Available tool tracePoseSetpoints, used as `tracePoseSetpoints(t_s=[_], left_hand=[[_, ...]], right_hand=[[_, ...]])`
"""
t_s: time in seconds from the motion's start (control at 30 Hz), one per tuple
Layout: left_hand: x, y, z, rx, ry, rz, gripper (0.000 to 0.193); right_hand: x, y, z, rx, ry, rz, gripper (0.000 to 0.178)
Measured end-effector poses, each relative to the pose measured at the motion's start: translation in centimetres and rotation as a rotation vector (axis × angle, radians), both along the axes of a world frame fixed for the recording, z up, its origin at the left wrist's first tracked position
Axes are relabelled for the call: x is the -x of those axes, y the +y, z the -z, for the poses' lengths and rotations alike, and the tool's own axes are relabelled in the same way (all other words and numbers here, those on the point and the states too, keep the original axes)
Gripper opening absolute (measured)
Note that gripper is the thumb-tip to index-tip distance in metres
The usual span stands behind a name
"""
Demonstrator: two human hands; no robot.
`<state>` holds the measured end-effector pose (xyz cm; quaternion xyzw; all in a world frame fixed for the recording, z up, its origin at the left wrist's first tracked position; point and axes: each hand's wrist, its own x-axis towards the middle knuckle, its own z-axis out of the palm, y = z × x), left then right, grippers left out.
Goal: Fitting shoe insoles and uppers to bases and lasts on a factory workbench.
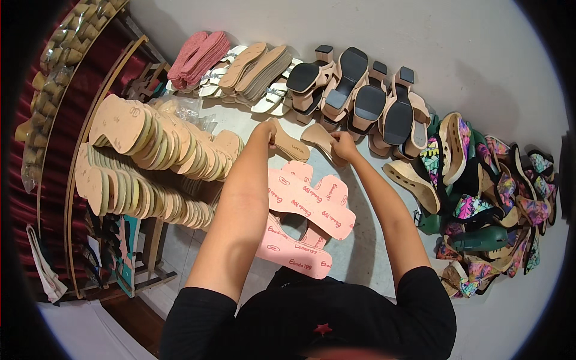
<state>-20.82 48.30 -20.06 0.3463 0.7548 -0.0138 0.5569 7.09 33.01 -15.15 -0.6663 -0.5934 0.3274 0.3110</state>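
Both my arms reach forward over the pale work surface. My left hand [267,134] is closed on the edge of a tan insole [292,148] with small dark print near one end. My right hand [344,147] grips a second tan piece, a shoe sole or insole [318,135], tilted beside the first. Most of my left fingers are hidden behind the hand and wrist. Nearer to me, pink printed sole-shaped pieces [312,201] lie crossed over one another in a loose stack, between my forearms.
Long rows of beige soles [174,150] stand packed at the left. Along the wall are pink soles [198,57], white sandals [273,99] and upturned block-heeled sandals [369,102]. Colourful patterned wedge sandals [480,204] pile up at the right. A wooden rack [75,150] curves along the far left.
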Motion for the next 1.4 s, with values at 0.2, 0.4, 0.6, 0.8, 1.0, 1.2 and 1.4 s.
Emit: tracePoseSetpoints(t_s=[0.2,0.4,0.6,0.8,1.0,1.2,1.4], left_hand=[[-3.8,-2.7,-2.3,-0.102,0.203,0.227,0.026],[0.5,0.6,0.1,0.111,0.645,0.524,0.043],[-10.5,-4.5,-11.9,-0.383,0.452,0.67,0.04],[-17.4,-11.3,-26.6,-0.424,0.487,0.998,0.02],[-24.9,-21.4,-34.8,-0.997,-0.091,1.166,0.039],[-32.1,-29.2,-35.4,-0.862,-0.467,1.045,0.035],[-37.0,-33.9,-26.6,-0.454,-0.523,0.935,0.036]], right_hand=[[-0.3,0.2,1.7,-0.037,-0.002,-0.011,0.026],[5.1,-0.6,-2.7,-0.268,-0.215,-0.21,0.033],[-2.1,-5.0,-1.1,-0.149,-0.139,-0.056,0.027],[-3.6,-13.1,-3.4,-0.182,0.235,0.177,0.023],[-5.6,-24.6,-2.7,-0.146,0.371,0.443,0.021],[-7.9,-33.1,-3.7,-0.09,0.413,0.638,0.022],[-10.3,-40.6,-8.0,-0.211,0.289,0.595,0.02]])
